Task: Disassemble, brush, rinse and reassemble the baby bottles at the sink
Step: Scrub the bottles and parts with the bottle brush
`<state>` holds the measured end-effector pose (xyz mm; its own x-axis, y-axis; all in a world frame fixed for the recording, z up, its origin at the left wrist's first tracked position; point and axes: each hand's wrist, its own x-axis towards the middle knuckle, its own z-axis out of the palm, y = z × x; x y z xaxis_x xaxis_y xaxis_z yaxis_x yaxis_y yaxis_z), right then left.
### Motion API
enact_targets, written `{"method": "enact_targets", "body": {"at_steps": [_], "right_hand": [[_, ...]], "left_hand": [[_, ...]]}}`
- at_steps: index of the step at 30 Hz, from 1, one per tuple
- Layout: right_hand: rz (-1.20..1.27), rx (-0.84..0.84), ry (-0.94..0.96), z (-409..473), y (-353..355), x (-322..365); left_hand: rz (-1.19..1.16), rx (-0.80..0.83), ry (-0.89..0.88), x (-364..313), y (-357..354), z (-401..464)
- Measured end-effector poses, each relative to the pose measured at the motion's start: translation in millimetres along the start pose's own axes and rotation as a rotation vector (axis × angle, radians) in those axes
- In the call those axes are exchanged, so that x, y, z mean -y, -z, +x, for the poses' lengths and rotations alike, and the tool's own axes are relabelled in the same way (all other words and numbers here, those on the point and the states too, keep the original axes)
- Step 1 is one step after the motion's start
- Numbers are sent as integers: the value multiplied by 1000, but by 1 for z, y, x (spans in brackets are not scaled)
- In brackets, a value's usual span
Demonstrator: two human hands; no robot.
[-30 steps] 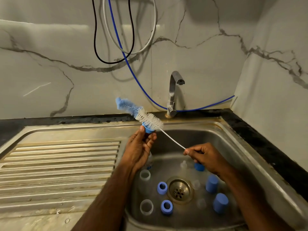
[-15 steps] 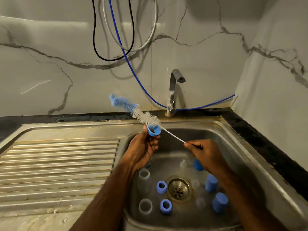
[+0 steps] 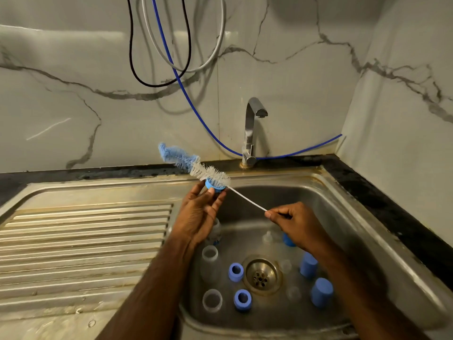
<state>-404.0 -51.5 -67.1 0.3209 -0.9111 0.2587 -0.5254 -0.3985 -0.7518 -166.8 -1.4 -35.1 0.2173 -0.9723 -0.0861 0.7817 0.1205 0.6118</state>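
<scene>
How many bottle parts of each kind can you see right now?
Blue rings: 3 — one held by the left hand at, two in the sink
Blue caps: 3
Clear bottles: 3
Clear teats: 3
Total: 12

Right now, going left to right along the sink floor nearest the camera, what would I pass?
Clear plastic bottle mouth → blue screw ring → small clear teat → blue cylindrical cap.

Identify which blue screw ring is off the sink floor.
The blue ring pinched in the left hand, with the brush threaded through it; the other two rings lie beside the drain.
</scene>
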Motion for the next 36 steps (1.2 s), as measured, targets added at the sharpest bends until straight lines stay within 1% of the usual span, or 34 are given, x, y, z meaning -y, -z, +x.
{"method": "enact_targets", "body": {"at_steps": [3, 6, 9, 10, 12, 14, 16, 20, 24, 27, 29, 31, 33, 34, 36], "right_hand": [[61, 34, -9, 1, 3, 0], [79, 24, 12, 0, 4, 1], [53, -16, -23, -1, 3, -1], [34, -20, -35, -1, 4, -2], [26, 1, -49, 1, 4, -3], [86, 48, -42, 0, 5, 0], [134, 75, -21, -1, 4, 5], [138, 17, -33, -1, 3, 0], [134, 36, -55, 0, 3, -5], [132, 63, -56, 1, 4, -4], [138, 39, -47, 2, 6, -3], [123, -34, -49, 2, 9, -3], [55, -112, -73, 3, 11, -5], [22, -122, -86, 4, 12, -7], [14, -84, -94, 4, 14, -10]], "left_hand": [[-8, 21, 1, 0, 1, 2], [99, 51, 32, 0, -2, -1], [194, 52, 30, 0, -2, -3], [179, 39, 13, 0, -1, -3], [77, -2, -24, 1, -1, -1], [-3, -24, -37, 2, -2, 0], [11, -17, -34, 4, -4, 0], [114, 32, -37, 4, -5, -2], [15, 50, -39, 4, -1, -1], [14, 74, -27, 3, 0, 0], [75, 80, -16, 1, 0, -1], [172, 101, -16, -1, 2, -2], [243, 121, -29, -3, 5, -1], [240, 118, -26, -4, 6, 1], [185, 105, -1, -7, 9, 3]]}}
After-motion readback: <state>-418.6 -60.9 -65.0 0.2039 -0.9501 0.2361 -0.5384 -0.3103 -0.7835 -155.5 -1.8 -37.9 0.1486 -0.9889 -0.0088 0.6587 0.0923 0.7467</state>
